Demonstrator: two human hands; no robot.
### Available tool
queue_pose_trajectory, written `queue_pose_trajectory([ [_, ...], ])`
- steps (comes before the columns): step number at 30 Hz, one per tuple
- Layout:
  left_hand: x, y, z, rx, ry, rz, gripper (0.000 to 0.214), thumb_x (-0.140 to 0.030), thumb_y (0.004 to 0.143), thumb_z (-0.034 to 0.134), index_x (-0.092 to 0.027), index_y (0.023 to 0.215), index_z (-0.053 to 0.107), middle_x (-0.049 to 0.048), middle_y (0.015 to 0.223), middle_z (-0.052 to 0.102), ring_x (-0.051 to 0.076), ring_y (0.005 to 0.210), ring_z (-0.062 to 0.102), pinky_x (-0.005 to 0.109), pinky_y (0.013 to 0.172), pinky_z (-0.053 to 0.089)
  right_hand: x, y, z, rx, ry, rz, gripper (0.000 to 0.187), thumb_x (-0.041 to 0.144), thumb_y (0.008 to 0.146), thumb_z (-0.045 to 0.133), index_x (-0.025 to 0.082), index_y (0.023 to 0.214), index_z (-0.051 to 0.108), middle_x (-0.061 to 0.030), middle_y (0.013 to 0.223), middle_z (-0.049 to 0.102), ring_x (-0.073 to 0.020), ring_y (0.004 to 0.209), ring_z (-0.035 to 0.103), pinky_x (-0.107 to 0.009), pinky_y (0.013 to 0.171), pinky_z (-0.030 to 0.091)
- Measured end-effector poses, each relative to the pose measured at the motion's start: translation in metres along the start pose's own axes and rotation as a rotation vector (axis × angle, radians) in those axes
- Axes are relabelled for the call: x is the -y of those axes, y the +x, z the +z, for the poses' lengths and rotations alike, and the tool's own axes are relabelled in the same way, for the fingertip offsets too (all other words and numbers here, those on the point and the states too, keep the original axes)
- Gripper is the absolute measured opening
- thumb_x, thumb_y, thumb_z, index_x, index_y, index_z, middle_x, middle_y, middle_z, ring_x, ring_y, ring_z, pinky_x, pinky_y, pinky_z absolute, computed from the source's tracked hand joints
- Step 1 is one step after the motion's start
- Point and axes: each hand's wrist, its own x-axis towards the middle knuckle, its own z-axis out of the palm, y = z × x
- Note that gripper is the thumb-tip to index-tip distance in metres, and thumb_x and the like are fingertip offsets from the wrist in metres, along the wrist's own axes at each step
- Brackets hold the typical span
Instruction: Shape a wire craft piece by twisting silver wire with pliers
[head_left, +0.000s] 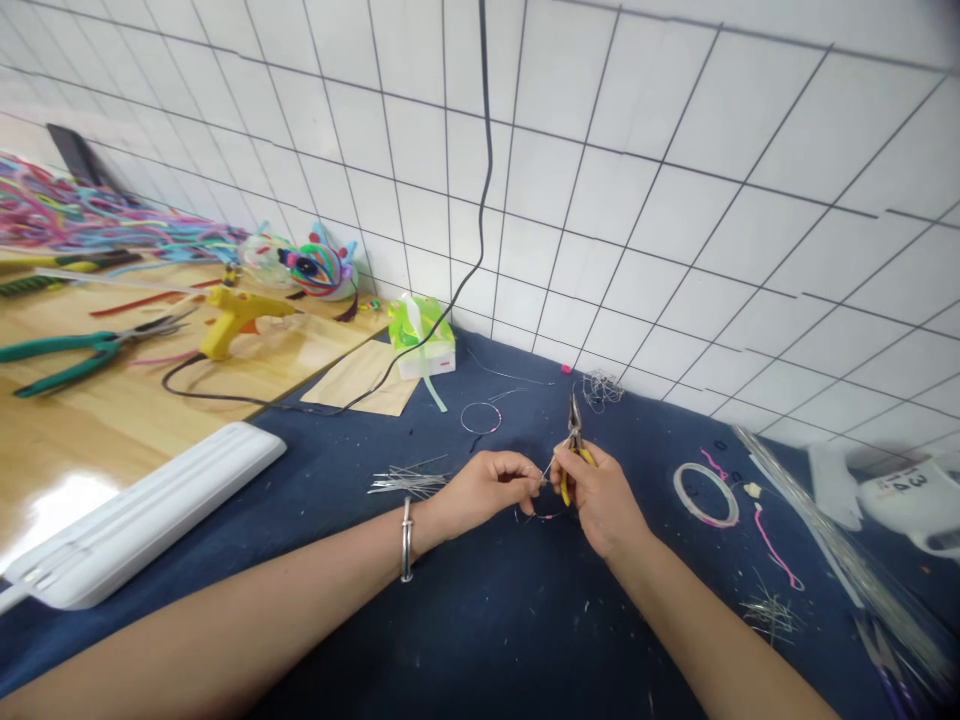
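Needle-nose pliers with yellow handles sit in my right hand, jaws pointing up and away from the wire. My right fingertips also seem to touch a thin wire end. Close beside it, my left hand is closed in a pinch on a thin wire loop with pink bits, which hangs just below the fingers. The exact joint between the fingertips is too small to make out. Left of my left hand lies a pile of short cut wires. Beyond the hands rests another wire ring with pink bits.
On the right are a white tape roll, pink cord, long wires and scissors. To the left are a white lamp-like bar, yellow glue gun, green-handled pliers and tissue pack. A black cable hangs down the wall.
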Motion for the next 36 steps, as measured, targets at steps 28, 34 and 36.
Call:
queue_pose_trajectory([
  [28, 0.005, 0.0, -0.002, -0.046, -0.151, -0.011, 0.018, -0.03, 0.075, 0.056, -0.012, 0.075, 0.058, -0.0009, 0.062, 0.055, 0.006, 0.05, 0.047, 0.02, 0.053, 0.038, -0.001, -0.007, 0.002, -0.106, -0.194, -0.082, 0.026, 0.042, 0.074, 0.057, 0.019, 0.086, 0.055, 0.0002, 0.073, 0.056, -0.0119, 0.063, 0.053, -0.024, 0.057, 0.04],
  [34, 0.007, 0.001, -0.004, -0.068, -0.252, -0.002, 0.02, -0.032, 0.076, 0.055, -0.011, 0.077, 0.055, 0.001, 0.069, 0.055, 0.005, 0.05, 0.047, 0.02, 0.052, 0.035, 0.017, -0.026, -0.018, -0.137, -0.935, -0.428, 0.025, 0.04, 0.081, 0.048, 0.02, 0.092, 0.057, -0.0024, 0.083, 0.059, -0.0152, 0.075, 0.053, -0.028, 0.07, 0.04],
  [36, 0.007, 0.001, -0.005, -0.075, -0.28, 0.002, 0.021, -0.032, 0.078, 0.054, -0.012, 0.076, 0.054, 0.0008, 0.07, 0.055, 0.005, 0.051, 0.047, 0.02, 0.054, 0.036, 0.015, -0.031, -0.031, -0.117, -1.15, -0.573, 0.025, 0.039, 0.081, 0.049, 0.018, 0.091, 0.058, -0.005, 0.083, 0.058, -0.0176, 0.079, 0.052, -0.031, 0.074, 0.039],
])
